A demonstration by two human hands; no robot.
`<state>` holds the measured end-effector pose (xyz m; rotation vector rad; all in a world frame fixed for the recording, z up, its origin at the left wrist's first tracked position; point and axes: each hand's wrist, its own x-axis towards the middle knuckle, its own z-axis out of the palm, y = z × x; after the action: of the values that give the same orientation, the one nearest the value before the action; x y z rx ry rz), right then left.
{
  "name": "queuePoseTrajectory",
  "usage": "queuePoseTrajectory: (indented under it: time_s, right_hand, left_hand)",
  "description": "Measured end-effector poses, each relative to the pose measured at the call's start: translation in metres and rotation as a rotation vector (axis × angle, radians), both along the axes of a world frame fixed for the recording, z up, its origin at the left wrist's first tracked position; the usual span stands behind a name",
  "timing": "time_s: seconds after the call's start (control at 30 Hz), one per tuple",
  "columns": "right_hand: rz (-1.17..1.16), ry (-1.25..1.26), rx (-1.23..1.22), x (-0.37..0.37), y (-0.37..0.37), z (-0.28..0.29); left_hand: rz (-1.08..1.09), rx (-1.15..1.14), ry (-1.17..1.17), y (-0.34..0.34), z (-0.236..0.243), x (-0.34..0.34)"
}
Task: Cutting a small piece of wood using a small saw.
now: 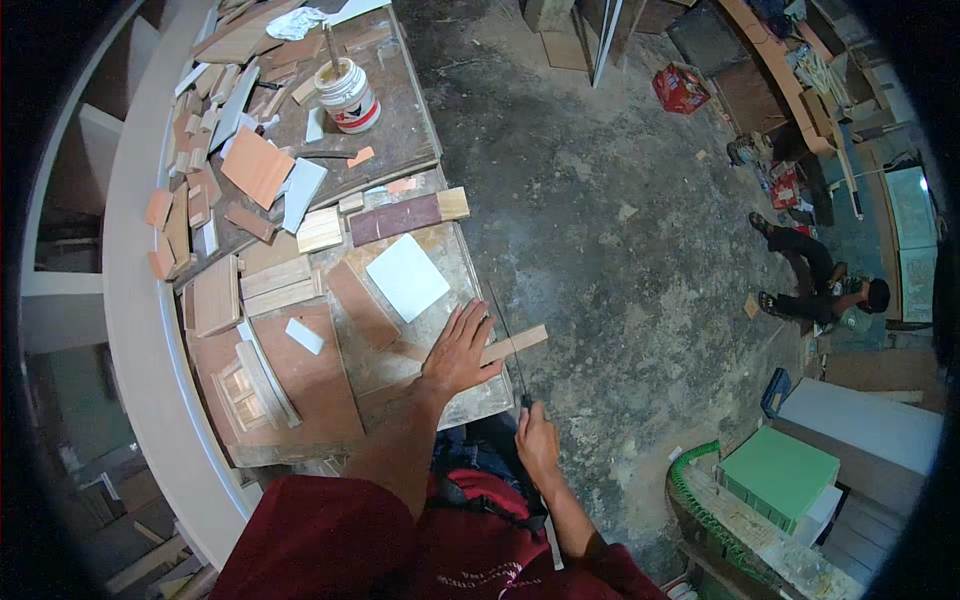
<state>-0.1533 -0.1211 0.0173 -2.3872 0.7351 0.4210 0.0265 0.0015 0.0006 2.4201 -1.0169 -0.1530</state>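
My left hand (462,352) lies flat near the bench's right edge, fingers stretched out, pressing on a narrow wooden strip (530,338). The strip's right end juts out past the edge. My right hand (540,440) is closed round the dark handle of a thin-bladed saw (507,322). Its blade crosses the strip just beyond the bench edge; whether it has cut into the wood is too small to tell. Beside my left hand lie a white square piece (408,278) and a brown board (362,305). A maroon-faced wooden block (397,219) sits farther off.
On the bench's far part stands a white tub (348,97) with a stick in it, among many wood offcuts (258,165). A small wooden frame-like piece (243,388) lies at left. Across the floor a person (815,270) sits at right, beyond a green box (778,478).
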Motion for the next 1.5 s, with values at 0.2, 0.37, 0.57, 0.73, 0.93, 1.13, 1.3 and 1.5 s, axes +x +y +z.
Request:
queuePoseTrajectory:
  time_s: [0.2, 0.37, 0.57, 0.73, 0.93, 1.13, 1.3, 1.5]
  right_hand:
    - [0.048, -0.018, -0.034, 0.036, -0.006, -0.003]
    - [0.039, 0.002, -0.018, -0.016, -0.007, -0.014]
    - [0.071, -0.007, -0.013, 0.005, -0.013, -0.014]
    - [0.105, -0.003, -0.004, -0.029, -0.017, -0.024]
    - [0.149, 0.013, 0.008, 0.016, -0.025, -0.018]
    - [0.122, 0.013, -0.019, -0.016, -0.016, -0.011]
    - [0.115, -0.077, 0.075, 0.017, -0.020, -0.013]
    - [0.152, -0.083, 0.070, 0.003, -0.026, -0.016]
  left_hand:
    - [-0.030, -0.005, 0.012, 0.001, -0.005, 0.001]
    - [-0.031, -0.016, -0.001, 0.002, -0.009, -0.002]
    - [-0.028, -0.032, -0.062, 0.000, -0.009, -0.003]
    - [-0.038, -0.076, -0.086, 0.000, -0.009, 0.000]
    - [-0.078, -0.092, -0.101, -0.004, -0.008, 0.000]
    - [-0.092, -0.065, -0.115, -0.001, -0.009, 0.000]
    - [-0.099, -0.109, -0.097, 0.000, -0.002, 0.001]
    - [-0.073, -0.117, -0.086, 0.000, -0.005, 0.001]
